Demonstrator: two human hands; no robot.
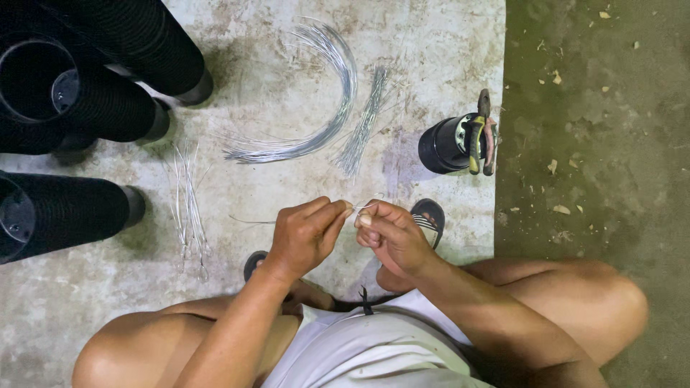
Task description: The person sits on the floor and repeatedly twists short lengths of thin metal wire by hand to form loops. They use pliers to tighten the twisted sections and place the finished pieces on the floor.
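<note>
Silver wire [357, 208] pinched between both hands [352, 233].

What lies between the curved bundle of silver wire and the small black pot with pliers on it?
Head view: a straight bundle of short silver wires.

I see no packages, labels, signs or screens anywhere around me
</note>
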